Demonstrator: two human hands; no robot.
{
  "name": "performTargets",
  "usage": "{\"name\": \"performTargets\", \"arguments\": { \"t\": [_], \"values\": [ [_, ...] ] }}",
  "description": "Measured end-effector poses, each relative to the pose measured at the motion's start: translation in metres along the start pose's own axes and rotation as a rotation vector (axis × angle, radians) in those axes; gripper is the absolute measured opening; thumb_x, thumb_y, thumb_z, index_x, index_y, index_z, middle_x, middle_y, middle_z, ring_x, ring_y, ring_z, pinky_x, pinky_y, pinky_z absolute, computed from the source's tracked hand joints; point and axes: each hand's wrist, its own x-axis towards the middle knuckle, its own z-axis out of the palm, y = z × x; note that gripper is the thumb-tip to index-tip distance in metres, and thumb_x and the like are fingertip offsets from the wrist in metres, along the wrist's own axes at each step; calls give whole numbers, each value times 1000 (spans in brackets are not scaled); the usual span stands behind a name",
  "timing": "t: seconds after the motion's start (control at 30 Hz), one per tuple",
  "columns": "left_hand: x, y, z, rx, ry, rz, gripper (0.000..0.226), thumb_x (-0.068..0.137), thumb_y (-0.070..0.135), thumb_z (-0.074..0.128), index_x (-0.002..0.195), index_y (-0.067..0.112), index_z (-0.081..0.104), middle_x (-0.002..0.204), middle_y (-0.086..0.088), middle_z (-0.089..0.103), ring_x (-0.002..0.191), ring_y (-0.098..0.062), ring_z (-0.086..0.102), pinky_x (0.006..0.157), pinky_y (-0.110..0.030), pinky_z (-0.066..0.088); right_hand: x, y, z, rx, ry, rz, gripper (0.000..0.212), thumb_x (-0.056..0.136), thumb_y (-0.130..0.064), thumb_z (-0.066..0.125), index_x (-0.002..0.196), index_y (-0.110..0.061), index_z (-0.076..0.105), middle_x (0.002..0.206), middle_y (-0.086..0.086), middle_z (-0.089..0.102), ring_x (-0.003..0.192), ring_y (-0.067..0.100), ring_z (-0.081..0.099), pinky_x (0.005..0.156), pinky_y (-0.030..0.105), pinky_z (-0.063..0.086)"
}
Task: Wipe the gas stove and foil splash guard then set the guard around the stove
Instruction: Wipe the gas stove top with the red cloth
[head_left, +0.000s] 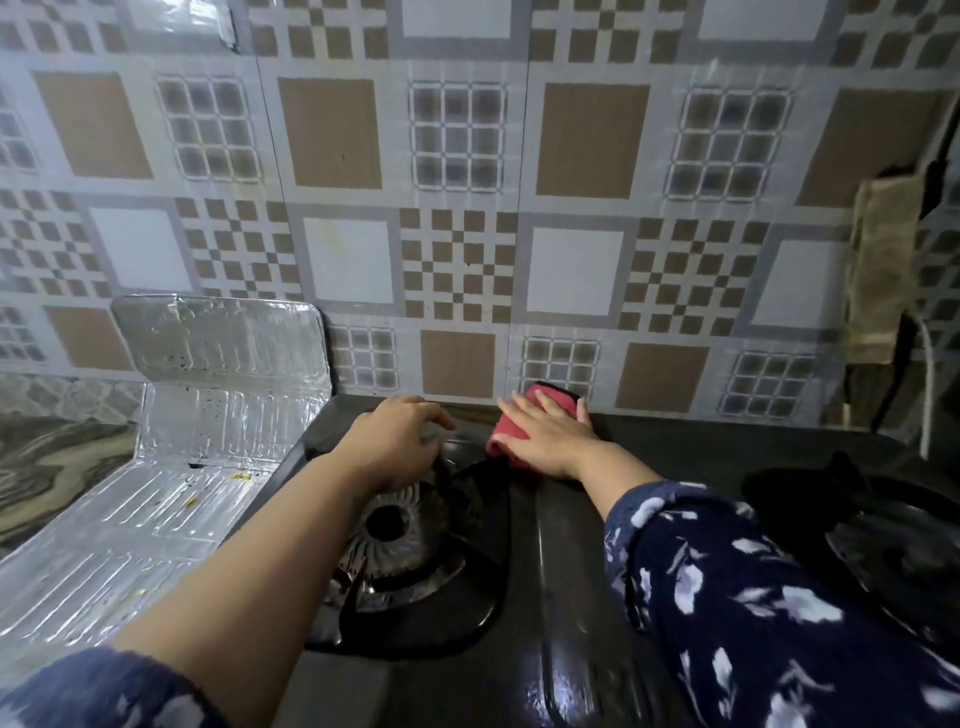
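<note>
A black glass gas stove (566, 613) fills the lower middle, with its left burner (389, 525) under a black pan support (441, 577). My left hand (395, 441) grips the far prong of that pan support. My right hand (550, 436) lies flat on a red sponge (556, 402) with a dark edge, pressed on the stove's back part by the wall. The foil splash guard (208, 415) lies to the left of the stove, partly flat on the counter with its far panel leaning on the wall. It carries dark specks and yellow stains.
The right burner and its pan support (893, 530) sit at the right edge. A patterned tiled wall (467, 234) stands close behind the stove. A brownish cloth (883, 275) hangs at the right. Marbled counter (47, 467) shows at the far left.
</note>
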Motion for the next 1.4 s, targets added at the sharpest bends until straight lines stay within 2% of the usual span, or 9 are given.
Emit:
{"name": "performTargets", "arguments": {
  "t": [0.2,0.47,0.6,0.83,0.9,1.0,1.1,1.2,1.4],
  "values": [
    [19,-31,-12,-14,19,-60,34,86,19,53,117,27,64,128,-3,59,119,-24,54,103,-42,44,11,0,-3,55,-7,162,88,86,-69,30,152,-23,-8,158,10,-20,141,33,-29,109,62,-19],
    [2,-91,-19,-44,46,-222,32,89,20,54,120,19,62,132,-9,56,124,-28,50,105,-36,39,51,-22,0,-27,-26,-22,76,87,-73,21,150,-32,12,157,-2,23,142,26,23,112,51,20],
    [0,-108,-22,-53,96,-236,31,92,24,51,120,19,62,132,-5,59,125,-25,51,105,-39,40,85,-57,-3,-17,-136,-129,73,86,-75,22,148,-36,16,156,-4,24,140,27,29,109,52,27],
    [1,-127,-20,-92,180,-282,35,94,22,48,128,18,52,130,-1,60,124,-21,51,105,-36,40,139,-134,-3,260,-325,-335,64,97,-58,11,152,-24,10,161,-2,8,148,19,9,120,43,7],
    [-2,-131,-20,-104,200,-297,35,96,24,45,129,17,50,129,-2,60,124,-21,51,104,-37,40,146,-148,-5,336,-356,-368,58,101,-49,13,152,-22,14,159,-1,15,147,19,14,120,39,8],
    [-5,-132,-18,-118,218,-313,36,97,25,41,132,17,47,129,-2,60,125,-22,50,104,-39,40,153,-160,-3,202,-351,-521,56,103,-39,25,153,-21,9,161,0,8,148,18,8,120,35,0],
    [-7,-128,-19,-99,224,-310,38,96,26,42,134,18,44,130,-1,60,125,-23,49,104,-40,40,156,-156,0,71,-345,-634,60,99,-47,30,151,-32,3,161,-5,-5,148,19,-6,119,47,-4],
    [-4,-119,-20,-76,207,-303,39,96,27,43,133,18,45,130,-1,59,125,-22,50,105,-41,40,153,-143,-4,69,-387,-681,57,98,-49,35,149,-41,9,159,-9,-15,147,21,-15,118,54,-6],
    [6,-93,-22,-21,188,-276,37,96,26,43,132,18,47,132,-3,58,126,-23,49,104,-37,39,134,-111,-15,232,-457,-648,52,98,-33,48,145,-42,28,159,3,-17,148,26,-3,120,38,1]
  ]
}}
